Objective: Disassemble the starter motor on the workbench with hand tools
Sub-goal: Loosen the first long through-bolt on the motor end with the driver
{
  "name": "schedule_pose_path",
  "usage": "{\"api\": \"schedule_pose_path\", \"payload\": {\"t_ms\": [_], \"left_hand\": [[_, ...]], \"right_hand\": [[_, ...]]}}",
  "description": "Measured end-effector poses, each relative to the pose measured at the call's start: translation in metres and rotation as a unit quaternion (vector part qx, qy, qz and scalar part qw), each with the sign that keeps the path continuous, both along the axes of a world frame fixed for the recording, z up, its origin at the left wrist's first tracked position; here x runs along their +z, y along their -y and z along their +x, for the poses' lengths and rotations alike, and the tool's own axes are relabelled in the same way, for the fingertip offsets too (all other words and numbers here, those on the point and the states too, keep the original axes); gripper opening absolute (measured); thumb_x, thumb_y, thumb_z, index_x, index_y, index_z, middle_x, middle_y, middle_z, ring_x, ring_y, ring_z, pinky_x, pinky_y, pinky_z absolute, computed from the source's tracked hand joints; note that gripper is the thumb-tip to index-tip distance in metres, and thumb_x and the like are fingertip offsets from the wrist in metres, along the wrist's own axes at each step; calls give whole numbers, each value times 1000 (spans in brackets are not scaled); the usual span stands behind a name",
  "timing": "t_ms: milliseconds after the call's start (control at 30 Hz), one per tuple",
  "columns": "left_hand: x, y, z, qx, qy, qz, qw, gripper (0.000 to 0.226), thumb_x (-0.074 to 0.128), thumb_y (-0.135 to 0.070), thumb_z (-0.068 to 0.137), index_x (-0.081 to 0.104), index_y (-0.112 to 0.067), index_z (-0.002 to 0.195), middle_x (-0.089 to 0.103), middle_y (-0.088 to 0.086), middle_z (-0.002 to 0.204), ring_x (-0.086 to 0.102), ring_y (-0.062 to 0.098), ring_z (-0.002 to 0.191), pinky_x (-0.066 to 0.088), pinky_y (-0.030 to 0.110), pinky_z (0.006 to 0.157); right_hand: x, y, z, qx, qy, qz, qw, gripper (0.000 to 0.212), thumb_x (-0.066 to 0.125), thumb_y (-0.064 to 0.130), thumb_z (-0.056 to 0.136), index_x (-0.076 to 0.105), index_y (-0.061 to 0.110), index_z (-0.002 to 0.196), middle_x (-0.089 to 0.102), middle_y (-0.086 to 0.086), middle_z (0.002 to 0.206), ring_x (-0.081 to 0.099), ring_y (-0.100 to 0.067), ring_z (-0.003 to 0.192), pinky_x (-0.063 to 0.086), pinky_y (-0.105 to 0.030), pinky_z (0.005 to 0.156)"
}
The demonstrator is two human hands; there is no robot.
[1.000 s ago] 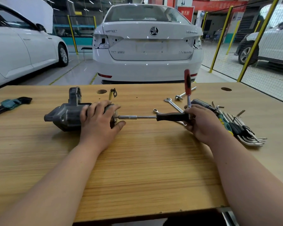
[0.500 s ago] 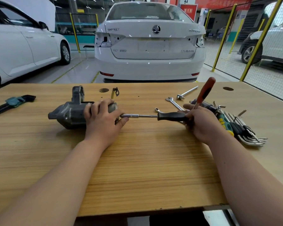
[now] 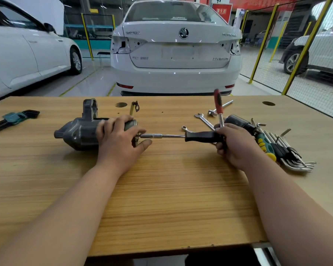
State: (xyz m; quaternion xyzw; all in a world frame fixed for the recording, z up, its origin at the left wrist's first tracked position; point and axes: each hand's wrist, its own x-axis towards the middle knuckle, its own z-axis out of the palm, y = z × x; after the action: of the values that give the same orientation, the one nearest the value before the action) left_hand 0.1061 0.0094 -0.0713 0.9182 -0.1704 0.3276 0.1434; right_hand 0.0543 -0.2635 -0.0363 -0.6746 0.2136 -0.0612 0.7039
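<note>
The grey starter motor (image 3: 79,131) lies on its side on the wooden workbench (image 3: 161,198), nose pointing left. My left hand (image 3: 119,143) grips its right end, fingers curled over the housing. A socket driver (image 3: 181,135) with a black handle and steel shaft lies level, its tip at the motor's end face. My right hand (image 3: 233,144) grips the black handle. A ratchet with a red handle (image 3: 218,104) stands up from the same hand.
Several hex keys (image 3: 292,156) and a green-yellow screwdriver (image 3: 265,144) lie at the right. Open-end wrenches (image 3: 204,120) and a black cylinder (image 3: 236,121) sit behind my right hand. Another hex key set (image 3: 13,118) lies far left. A small bracket (image 3: 135,107) stands behind the motor.
The red-handled tool swung from upright to tilted right and back to near upright. My left hand has kept its grip on the motor.
</note>
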Motion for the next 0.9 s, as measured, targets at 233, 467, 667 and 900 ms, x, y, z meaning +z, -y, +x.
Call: {"api": "schedule_pose_path", "payload": {"t_ms": [233,467,667,900], "left_hand": [[1,-1,-1,-2,-5,3,1000,34,55,-59,84,66,-40,110,43,-1,134,23,23,128,3,36,107],[0,0,-3,-12,4,-12,1000,28,52,-52,87,70,-34,98,47,3,133,24,23,124,6,37,105],[1,1,-5,-15,4,-15,1000,24,57,-47,87,71,-31,98,47,5,133,25,25,124,7,38,105],[1,1,-6,-21,1,-23,1000,24,60,-44,85,72,-27,97,49,7,132,28,28,125,7,38,105]], "right_hand": [[1,-2,-1,23,33,6,999,11,58,14,97,67,11,101,61,-15,105,57,-24,82,50,-33,66],[3,-1,-3,17,35,-2,999,37,44,-11,92,67,14,108,62,-14,113,63,-27,88,54,-30,67],[3,4,-3,3,23,-12,1000,28,52,0,97,56,9,123,63,-19,104,73,-22,77,56,-25,54],[-6,13,-4,20,67,-104,992,23,63,28,96,67,10,109,66,-6,64,60,-14,47,49,-26,47]]}}
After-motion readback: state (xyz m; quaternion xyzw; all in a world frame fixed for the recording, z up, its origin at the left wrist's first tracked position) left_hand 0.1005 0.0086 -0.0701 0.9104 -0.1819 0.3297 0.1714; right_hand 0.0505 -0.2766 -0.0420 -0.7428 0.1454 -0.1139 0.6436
